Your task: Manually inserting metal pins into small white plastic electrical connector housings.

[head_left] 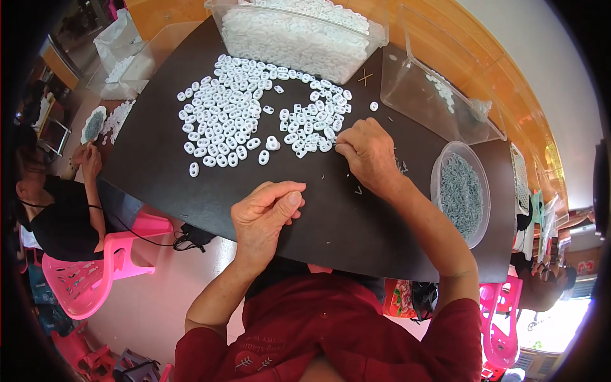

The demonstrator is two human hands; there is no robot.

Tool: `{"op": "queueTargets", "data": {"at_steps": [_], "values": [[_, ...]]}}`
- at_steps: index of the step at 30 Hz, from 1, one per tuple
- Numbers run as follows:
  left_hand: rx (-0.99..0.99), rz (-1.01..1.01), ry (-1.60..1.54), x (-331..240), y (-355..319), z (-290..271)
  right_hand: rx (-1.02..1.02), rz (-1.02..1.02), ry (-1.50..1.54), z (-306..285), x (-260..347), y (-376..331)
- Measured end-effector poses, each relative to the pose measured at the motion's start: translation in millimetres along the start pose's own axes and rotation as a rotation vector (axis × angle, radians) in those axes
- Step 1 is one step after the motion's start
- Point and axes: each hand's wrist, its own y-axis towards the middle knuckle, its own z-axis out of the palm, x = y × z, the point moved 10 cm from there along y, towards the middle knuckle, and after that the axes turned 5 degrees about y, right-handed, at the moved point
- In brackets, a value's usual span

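Note:
Many small white oval plastic pieces with two holes (223, 118) lie spread on the dark table (210, 197). A smaller cluster of similar white pieces (312, 121) lies to their right. My right hand (369, 153) is closed, its fingertips bent down at this cluster's right edge; whatever they pinch is hidden. Nearer to me, my left hand (264, 216) is held above the table with its fingers curled and the thumb pressed against them. I cannot make out anything in it. Between the hands and the pieces, one white piece (272, 143) seems stacked or raised.
A clear bin (286, 51) heaped with white pieces stands at the back. Right of it is another clear bin (414, 95) with few pieces. A round tub (436, 184) of small grey screws sits at right. Another person (70, 204) works at left near a pink chair (114, 261).

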Motion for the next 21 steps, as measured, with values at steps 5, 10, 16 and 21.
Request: {"op": "queueTargets", "data": {"at_steps": [5, 10, 16, 21], "values": [[-0.005, -0.040, -0.021, 6.9, -0.2, -2.7, 0.066, -0.046, -0.008, 7.5, 1.8, 1.8], [-0.021, -0.005, -0.016, 6.3, -0.2, -4.5, 0.163, -0.065, -0.049, 14.8, 3.0, 4.1], [-0.025, -0.074, -0.152, 12.3, 1.8, -6.0, 0.123, -0.154, -0.123, 7.8, 25.7, 0.6], [-0.006, -0.070, -0.168, 9.9, 2.6, -2.9, 0.212, -0.122, -0.125, 15.7, 17.4, 1.6]]}}
